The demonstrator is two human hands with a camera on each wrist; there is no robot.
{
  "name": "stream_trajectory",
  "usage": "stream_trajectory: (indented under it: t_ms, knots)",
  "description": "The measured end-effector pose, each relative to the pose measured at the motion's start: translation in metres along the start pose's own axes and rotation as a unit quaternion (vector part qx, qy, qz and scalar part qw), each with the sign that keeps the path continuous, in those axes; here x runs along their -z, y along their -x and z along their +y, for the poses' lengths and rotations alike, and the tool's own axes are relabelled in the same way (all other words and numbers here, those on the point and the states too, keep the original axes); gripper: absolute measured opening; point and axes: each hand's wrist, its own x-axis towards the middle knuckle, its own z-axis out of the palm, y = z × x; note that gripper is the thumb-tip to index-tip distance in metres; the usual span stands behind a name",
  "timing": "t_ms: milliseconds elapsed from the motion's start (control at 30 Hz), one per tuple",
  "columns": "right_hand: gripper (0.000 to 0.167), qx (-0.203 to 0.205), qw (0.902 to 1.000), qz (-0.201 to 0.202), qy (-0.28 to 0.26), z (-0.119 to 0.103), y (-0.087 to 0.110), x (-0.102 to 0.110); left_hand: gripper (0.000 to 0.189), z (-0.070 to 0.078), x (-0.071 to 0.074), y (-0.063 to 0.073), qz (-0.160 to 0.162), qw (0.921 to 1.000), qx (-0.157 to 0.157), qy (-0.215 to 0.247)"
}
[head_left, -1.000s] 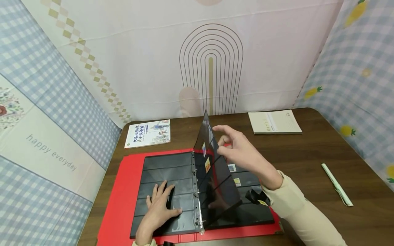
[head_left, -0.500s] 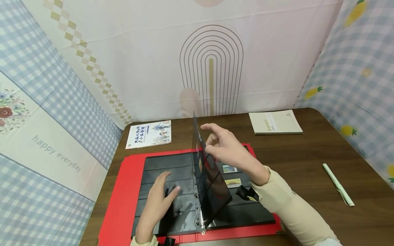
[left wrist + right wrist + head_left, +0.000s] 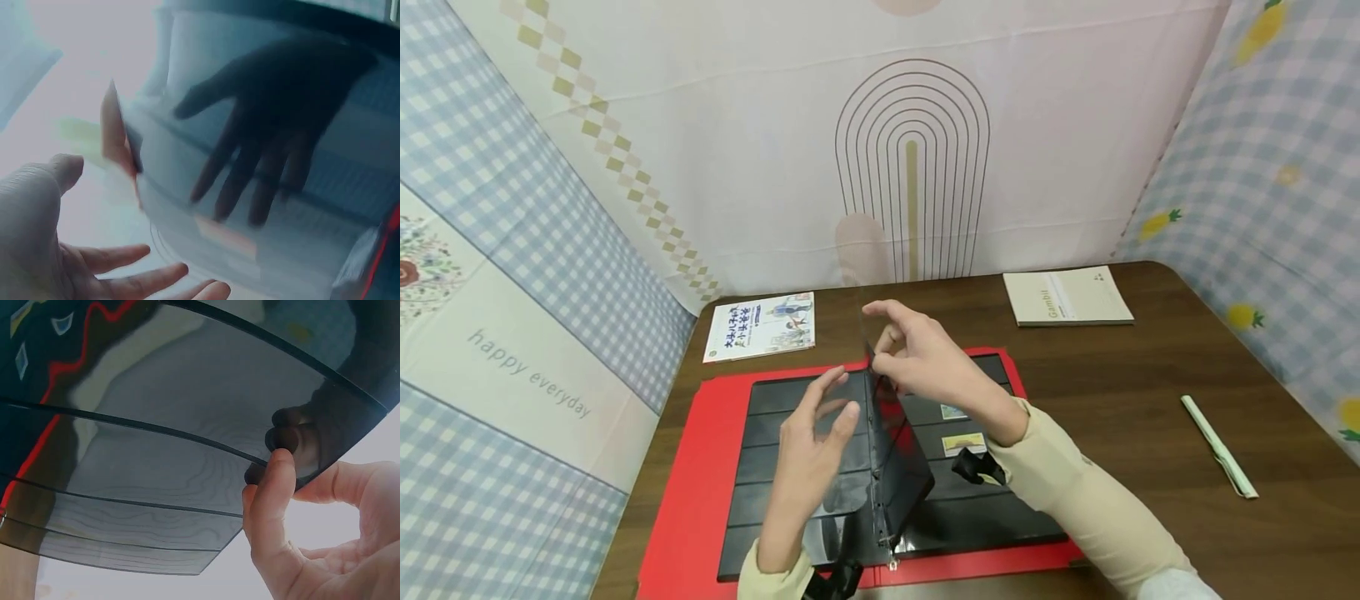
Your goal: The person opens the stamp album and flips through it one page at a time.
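Note:
A red ring-binder stamp album lies spread on the table, with black pocket pages on both sides. One black page stands nearly upright at the rings. My right hand pinches its outer edge between thumb and fingers; the right wrist view shows the glossy page bowed from that grip. Two stamps show in the right-hand page beneath. Over the left page hovers my left hand, fingers spread and holding nothing. In the left wrist view the raised page mirrors that hand.
At the back left lies a picture-covered booklet, and at the back right a pale booklet. A light green pen rests on the wooden table to the right. Patterned cloth hangs behind and on both sides.
My right hand has drawn the page leftward, from leaning right to nearly upright. My left hand has lifted off the left page and moved up and right toward the raised page.

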Motion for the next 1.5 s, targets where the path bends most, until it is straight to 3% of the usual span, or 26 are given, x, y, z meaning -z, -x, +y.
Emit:
stream_trajectory:
  t_ms: [233,567,733,867,1167,1500]
  knots:
    - [0.059,0.010,0.9992,-0.040,-0.003,-0.003,-0.009,-0.011,0.051,0.008,-0.005,0.000,-0.003,0.9995,0.013,0.027]
    - [0.067,0.024,0.9938,-0.107,0.014,-0.006,-0.017,-0.022,0.049,0.008,0.005,0.006,0.003,0.9956,0.031,0.089]
    - [0.066,0.038,0.9893,-0.141,0.005,-0.004,-0.016,-0.025,0.047,0.009,0.014,0.009,0.021,0.9964,0.037,0.074]
    - [0.061,0.042,0.9865,-0.158,0.005,0.001,-0.015,-0.024,0.043,0.011,0.023,0.009,0.055,0.9949,0.065,0.054]
    - [0.056,0.035,0.9900,-0.136,0.005,0.015,-0.010,-0.011,0.025,0.010,0.038,0.008,0.138,0.9836,0.100,0.059]
    - [0.053,-0.008,0.9932,-0.116,0.002,0.054,0.009,0.012,0.025,-0.002,0.052,0.015,0.167,0.9727,0.139,0.082]
